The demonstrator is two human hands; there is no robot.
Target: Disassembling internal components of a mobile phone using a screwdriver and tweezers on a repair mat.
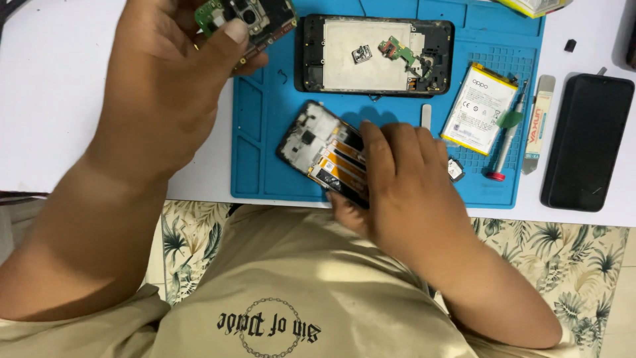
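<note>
- A white rectangular battery with a yellow edge (478,109) lies on the right part of the blue rubber work mat (265,159); its dark printed label cannot be read out here.
- Just right of the mat, a flat grey metal pry tool (538,122) carries red lettering, and a black phone-shaped slab (587,140) lies further right.
- A red-tipped screwdriver with a green collar (505,136) rests beside the battery.
- The right hand (404,182) is clamped on an opened black phone frame with orange flex strips (324,152), at the mat's lower middle; the hand covers its lower end.
- The left hand (165,86) pinches a green-and-black circuit board (248,20) above the mat's top-left corner, partly cut off by the picture's edge.
- A second opened black phone body with a white inner plate (374,54) lies at the mat's top.
</note>
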